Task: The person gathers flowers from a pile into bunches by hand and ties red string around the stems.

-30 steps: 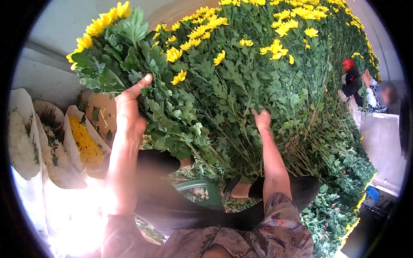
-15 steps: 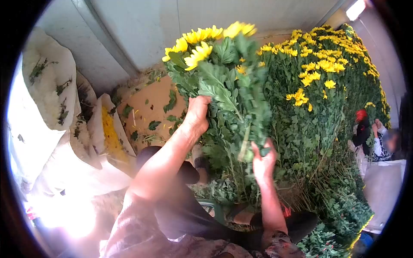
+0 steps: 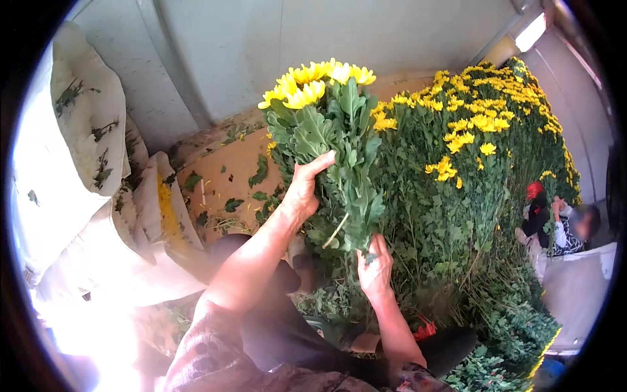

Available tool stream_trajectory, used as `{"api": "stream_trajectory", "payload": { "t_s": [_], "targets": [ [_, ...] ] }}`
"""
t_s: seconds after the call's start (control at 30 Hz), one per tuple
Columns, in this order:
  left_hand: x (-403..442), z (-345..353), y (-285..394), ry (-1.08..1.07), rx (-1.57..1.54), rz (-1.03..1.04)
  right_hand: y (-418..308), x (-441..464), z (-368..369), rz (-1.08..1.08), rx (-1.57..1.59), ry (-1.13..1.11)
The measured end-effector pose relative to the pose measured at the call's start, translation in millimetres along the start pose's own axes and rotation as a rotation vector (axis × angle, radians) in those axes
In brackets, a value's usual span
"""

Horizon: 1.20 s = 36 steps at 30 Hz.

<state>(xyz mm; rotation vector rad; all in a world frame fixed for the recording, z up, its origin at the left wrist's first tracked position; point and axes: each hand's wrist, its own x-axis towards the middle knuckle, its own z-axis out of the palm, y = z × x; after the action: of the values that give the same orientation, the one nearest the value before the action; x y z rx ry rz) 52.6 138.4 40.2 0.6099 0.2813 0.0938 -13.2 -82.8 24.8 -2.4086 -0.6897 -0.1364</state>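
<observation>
A bunch of yellow chrysanthemums (image 3: 320, 127) stands upright in front of me, blooms at the top and green leaves below. My left hand (image 3: 308, 189) is closed around its middle, the thumb lying across the stems. At the bunch's lower end my right hand (image 3: 375, 268) is closed on a leafy chrysanthemum stem, its fingers partly hidden by leaves. One pale cut stem end (image 3: 336, 232) pokes out to the left, above the right hand.
A large mass of upright yellow chrysanthemums (image 3: 470, 170) fills the right side. White sacks (image 3: 85, 150), one with yellow petals (image 3: 168, 206), stand at left. Fallen leaves lie on brown cardboard (image 3: 225, 170). Another person (image 3: 568, 232) sits at far right.
The added stem on the right has come in against the bunch, which looks narrower and more upright. My right hand has shifted left and down. The view has tilted slightly.
</observation>
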Motion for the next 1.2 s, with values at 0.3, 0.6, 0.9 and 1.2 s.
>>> {"api": "stream_trajectory", "payload": {
  "t_s": [0.3,0.6,0.9,1.2],
  "targets": [
    [-7,-8,29,-0.161,-0.146,-0.083,9,10,-13,-0.098,-0.049,-0.097],
    [-18,12,23,-0.113,0.004,0.111,8,-5,8,0.005,-0.073,-0.272],
    [-21,10,30,0.069,0.013,0.182,2,3,10,-0.063,-0.240,-0.340],
    [-50,-38,79,0.380,0.403,0.232,22,10,29,0.058,0.343,-0.370]
  ]
}}
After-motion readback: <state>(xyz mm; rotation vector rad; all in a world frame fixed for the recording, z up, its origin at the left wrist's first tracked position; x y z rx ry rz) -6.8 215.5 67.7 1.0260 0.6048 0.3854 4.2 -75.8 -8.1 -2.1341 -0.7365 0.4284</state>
